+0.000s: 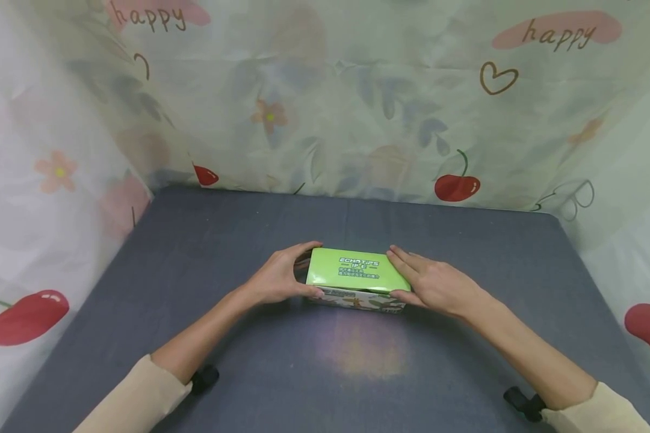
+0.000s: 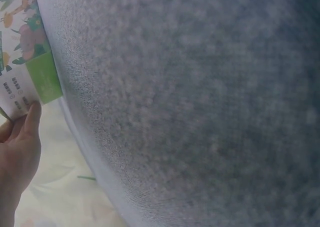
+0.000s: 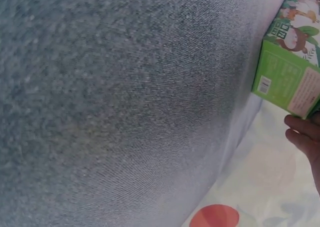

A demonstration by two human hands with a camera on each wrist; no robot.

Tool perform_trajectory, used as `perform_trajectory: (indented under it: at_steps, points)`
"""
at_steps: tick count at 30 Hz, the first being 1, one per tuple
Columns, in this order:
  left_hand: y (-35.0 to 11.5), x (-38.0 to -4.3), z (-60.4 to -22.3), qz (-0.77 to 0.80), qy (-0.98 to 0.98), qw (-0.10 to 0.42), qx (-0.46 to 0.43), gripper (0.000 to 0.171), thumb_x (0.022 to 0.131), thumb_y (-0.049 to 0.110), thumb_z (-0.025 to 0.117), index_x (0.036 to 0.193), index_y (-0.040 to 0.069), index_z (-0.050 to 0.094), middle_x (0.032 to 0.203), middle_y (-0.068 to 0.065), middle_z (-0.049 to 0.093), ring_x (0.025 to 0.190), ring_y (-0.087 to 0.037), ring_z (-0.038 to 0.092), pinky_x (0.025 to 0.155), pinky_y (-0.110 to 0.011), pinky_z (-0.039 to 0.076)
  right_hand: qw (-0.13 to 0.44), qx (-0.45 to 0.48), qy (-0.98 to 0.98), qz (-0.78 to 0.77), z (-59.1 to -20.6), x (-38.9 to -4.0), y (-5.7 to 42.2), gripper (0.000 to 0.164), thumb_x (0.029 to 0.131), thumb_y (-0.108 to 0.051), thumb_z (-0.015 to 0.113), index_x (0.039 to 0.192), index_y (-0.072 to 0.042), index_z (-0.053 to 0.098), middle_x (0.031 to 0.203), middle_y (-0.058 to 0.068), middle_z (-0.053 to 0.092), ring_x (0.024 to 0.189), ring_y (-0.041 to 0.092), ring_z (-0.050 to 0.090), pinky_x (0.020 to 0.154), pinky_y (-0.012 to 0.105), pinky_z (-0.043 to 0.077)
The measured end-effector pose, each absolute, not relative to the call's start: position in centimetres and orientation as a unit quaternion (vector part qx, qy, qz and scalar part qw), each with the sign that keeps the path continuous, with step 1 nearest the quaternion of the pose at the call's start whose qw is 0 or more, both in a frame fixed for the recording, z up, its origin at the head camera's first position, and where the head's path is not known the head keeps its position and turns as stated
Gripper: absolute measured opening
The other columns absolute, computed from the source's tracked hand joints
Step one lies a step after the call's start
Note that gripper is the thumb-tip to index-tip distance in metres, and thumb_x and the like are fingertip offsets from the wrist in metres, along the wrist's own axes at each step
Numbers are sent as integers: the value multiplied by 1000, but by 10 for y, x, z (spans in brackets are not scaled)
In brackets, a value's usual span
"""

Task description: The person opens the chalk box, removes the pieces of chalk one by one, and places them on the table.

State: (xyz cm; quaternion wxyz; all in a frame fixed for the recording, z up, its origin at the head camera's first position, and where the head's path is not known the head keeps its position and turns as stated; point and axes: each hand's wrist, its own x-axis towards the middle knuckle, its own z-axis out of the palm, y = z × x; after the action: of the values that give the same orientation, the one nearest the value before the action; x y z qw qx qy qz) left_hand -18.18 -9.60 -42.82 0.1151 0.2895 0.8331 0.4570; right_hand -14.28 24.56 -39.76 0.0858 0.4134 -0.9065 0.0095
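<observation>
A small cardboard box [image 1: 352, 278] with a bright green top printed with white lettering sits on the grey cloth, long side towards me. My left hand [image 1: 276, 273] grips its left end, thumb at the front edge and fingers round the back corner. At the right end my right hand [image 1: 439, 282] holds the box, with fingers along the top edge and thumb at the front corner. In the left wrist view the left fingers [image 2: 31, 122] touch a white printed end panel. The right wrist view shows a green end with a barcode [image 3: 264, 85], right fingertips beside it.
Grey cloth [image 1: 249, 373] covers the table. A patterned curtain [image 1: 325, 108] with cherries and flowers hangs at the back and both sides. Dark straps [image 1: 204, 379] sit at the wrists by the beige sleeves [image 1: 135, 397].
</observation>
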Motion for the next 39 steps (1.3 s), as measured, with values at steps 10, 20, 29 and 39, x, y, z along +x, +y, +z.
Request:
perform_trajectory:
  at_steps: [10, 20, 29, 39]
  points:
    - [-97, -180, -429, 464, 829, 119, 290, 98, 73, 17, 91, 152, 2, 36, 149, -12, 44, 135, -26, 48, 108, -27, 45, 17, 399, -915, 54, -389, -144, 248, 74, 98, -47, 60, 151, 0, 40, 151, 19, 43, 122, 33, 59, 88, 47, 58]
    - [-97, -182, -431, 467, 827, 120, 290, 98, 72, 19, 92, 151, 2, 37, 149, -11, 45, 135, -25, 49, 108, -26, 44, -21, 400, -913, 80, -377, -150, 248, 70, 98, -46, 61, 149, -1, 44, 149, 18, 47, 103, 30, 69, 79, 40, 60]
    - [-96, -182, -429, 466, 826, 122, 292, 96, 72, 17, 92, 151, 1, 39, 148, -12, 46, 134, -25, 49, 108, -25, 44, -26, 404, -909, 99, -376, -151, 251, 65, 98, -41, 62, 148, -1, 46, 147, 16, 49, 109, 29, 67, 79, 37, 58]
    - [-99, -185, -429, 473, 819, 123, 299, 96, 72, 18, 92, 150, 1, 39, 147, -12, 46, 134, -26, 49, 108, -24, 43, -29, 408, -901, 144, -373, -158, 254, 59, 98, -33, 65, 143, 1, 51, 141, 16, 55, 112, 26, 66, 77, 35, 57]
